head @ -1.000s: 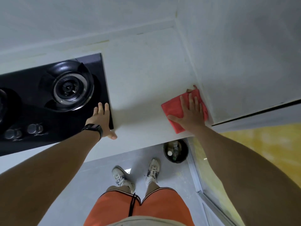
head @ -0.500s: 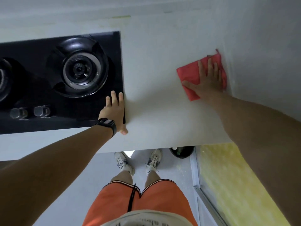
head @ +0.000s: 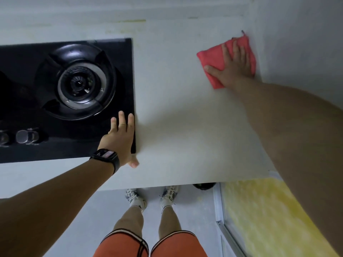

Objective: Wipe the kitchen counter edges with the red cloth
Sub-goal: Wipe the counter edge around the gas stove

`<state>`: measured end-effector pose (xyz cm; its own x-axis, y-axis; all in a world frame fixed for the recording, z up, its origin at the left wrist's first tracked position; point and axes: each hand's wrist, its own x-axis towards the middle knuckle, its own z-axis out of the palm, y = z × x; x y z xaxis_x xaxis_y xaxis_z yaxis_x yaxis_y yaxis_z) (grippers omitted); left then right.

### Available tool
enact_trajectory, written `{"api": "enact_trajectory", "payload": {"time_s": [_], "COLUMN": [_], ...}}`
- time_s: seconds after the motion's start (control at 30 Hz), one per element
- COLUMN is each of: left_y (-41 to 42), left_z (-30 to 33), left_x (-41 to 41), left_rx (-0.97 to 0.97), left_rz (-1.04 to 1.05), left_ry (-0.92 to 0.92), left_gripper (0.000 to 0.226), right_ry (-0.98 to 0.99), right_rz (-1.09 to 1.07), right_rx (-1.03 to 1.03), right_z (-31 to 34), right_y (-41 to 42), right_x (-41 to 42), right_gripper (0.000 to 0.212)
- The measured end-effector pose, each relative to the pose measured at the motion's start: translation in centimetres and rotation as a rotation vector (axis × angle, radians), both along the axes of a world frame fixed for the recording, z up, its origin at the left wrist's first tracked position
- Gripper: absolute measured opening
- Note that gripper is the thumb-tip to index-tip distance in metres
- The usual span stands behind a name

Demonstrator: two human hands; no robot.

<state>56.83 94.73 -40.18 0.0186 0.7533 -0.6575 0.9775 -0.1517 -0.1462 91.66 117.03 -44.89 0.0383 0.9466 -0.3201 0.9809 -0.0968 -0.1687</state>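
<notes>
since the earlier frames the right hand (head: 234, 66) has pushed the red cloth (head: 213, 58) farther along the counter (head: 185, 112) toward the back corner, where the side wall (head: 297, 43) meets it, while the left hand (head: 120, 140) stays flat and open, holding nothing, on the corner of the black stove (head: 37, 108). to do this stroke well, i think the palm should keep pressing the cloth flat with its right border tight in the seam, right up to the corner. the cloth lies folded under the spread fingers, pressed not pinched, its long axis running diagonally from near-left to far-right, one corner pointing to the back corner
</notes>
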Motion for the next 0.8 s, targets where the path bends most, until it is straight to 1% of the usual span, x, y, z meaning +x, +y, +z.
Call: {"api": "enact_trajectory", "payload": {"time_s": [0.07,0.13,0.23,0.4,0.53,0.6,0.67,0.7,0.73,0.8], "left_y": [-0.1,-0.2,-0.2,-0.3,-0.6,-0.9,-2.2,-3.3,-4.7,-8.4], "left_z": [0.0,-0.1,-0.1,0.1,0.2,0.4,0.8,1.1,1.3,1.5], "left_x": [0.0,-0.1,0.0,-0.2,-0.5,-0.8,-1.8,-2.3,-2.5,-3.4], "left_rx": [-0.001,0.012,0.021,0.026,0.024,0.028,0.04,0.056,0.078,0.16], "left_rz": [0.001,-0.003,-0.01,0.002,0.009,0.029,0.079,0.106,0.128,0.175], "left_ry": [0.005,0.015,0.021,0.016,0.0,-0.038,-0.138,-0.205,-0.273,-0.396], "left_gripper": [0.17,0.171,0.171,0.167,0.169,0.167,0.154,0.141,0.124,0.081], "right_ry": [0.002,-0.006,-0.017,-0.04,-0.055,-0.057,-0.038,-0.015,0.003,0.042], "right_rz": [0.002,-0.001,0.039,0.043,0.02,0.011,0.019,0.023,0.028,0.047], "right_rx": [-0.007,0.031,0.066,0.085,0.04,0.012,0.015,0.023,0.017,-0.027], "right_z": [-0.1,-0.4,-0.9,-1.6,-2.5,-2.7,-2.5,-2.3,-2.2,-1.8], "right_y": [-0.8,-2.7,-7.5,-16.4,-23.2,-25.8,-28.4,-29.3,-30.3,-31.5], "right_x": [0.1,0.2,0.7,2.1,1.4,0.4,-1.9,-3.3,-4.5,-7.5], "right_gripper": [0.11,0.107,0.104,0.107,0.102,0.094,0.084,0.08,0.077,0.074]}}
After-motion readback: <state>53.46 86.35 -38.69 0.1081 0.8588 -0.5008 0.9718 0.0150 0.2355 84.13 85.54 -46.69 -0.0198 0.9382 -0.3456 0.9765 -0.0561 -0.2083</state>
